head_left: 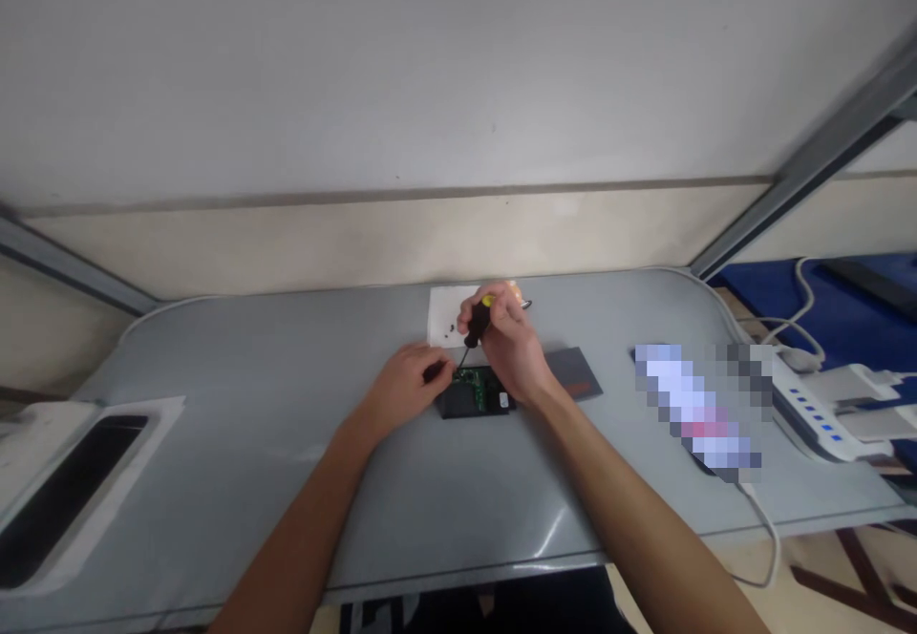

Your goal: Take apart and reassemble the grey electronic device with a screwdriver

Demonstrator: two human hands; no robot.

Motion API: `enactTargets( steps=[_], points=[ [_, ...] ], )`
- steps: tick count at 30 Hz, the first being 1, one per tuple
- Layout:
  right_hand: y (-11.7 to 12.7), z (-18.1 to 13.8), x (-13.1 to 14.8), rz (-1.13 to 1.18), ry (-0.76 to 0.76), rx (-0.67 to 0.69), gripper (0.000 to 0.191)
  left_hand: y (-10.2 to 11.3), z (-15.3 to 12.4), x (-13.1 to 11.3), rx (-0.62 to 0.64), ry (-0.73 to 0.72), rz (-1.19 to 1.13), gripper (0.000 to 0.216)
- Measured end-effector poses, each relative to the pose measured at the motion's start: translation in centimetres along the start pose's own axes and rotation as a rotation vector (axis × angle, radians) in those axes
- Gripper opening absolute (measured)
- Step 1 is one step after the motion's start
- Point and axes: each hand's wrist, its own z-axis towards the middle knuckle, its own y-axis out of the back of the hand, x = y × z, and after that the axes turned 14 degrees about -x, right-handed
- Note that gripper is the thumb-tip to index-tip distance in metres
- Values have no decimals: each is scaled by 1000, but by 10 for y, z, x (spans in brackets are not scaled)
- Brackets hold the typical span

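Observation:
My right hand (pixel 510 343) is closed around a small screwdriver (pixel 477 325) with a black and yellow handle, its tip pointing down at a green circuit board (pixel 471 382). The board sits in a black flat case (pixel 473 405) on the grey table (pixel 287 424). My left hand (pixel 408 381) rests at the case's left edge with its fingers curled, pinching the corner near the board. A dark cover plate (pixel 577 372) lies just right of my right wrist.
A white sheet (pixel 444 314) with tiny dark bits lies behind the hands. A blurred-out object (pixel 698 410) and a white power strip (pixel 802 400) with cables lie to the right. A white tray with a dark inset (pixel 64 491) sits at the left.

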Motion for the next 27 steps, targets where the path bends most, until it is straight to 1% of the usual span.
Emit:
enactTargets(
  steps=[3,5,9,12,14,17,20,24,27],
  points=[
    [-1,1,0,-23,-26,20,36,1,1,-1,5,-5,0,19],
    [-2,0,-2,-13,-26,-3,38,2,2,-1,17,-16,0,19],
    [0,1,-4,-2,4,-41,31,2,3,-2,13,-20,-4,19],
    [4,3,-2,-34,17,-18,26,2,3,-3,1,-18,-20,20],
    [6,4,0,-38,-3,-5,29,2,2,-3,-2,-11,-28,20],
    [4,3,0,12,-30,-23,35,1,2,-3,2,-9,-22,20],
    [0,-1,-1,34,-16,-19,31,0,1,-3,0,-3,-15,20],
    [-1,-5,0,-42,4,2,30,0,-1,-5,4,6,-9,21],
    [-1,-4,-1,-61,-4,17,34,1,-1,-7,8,9,-9,23]
  ],
)
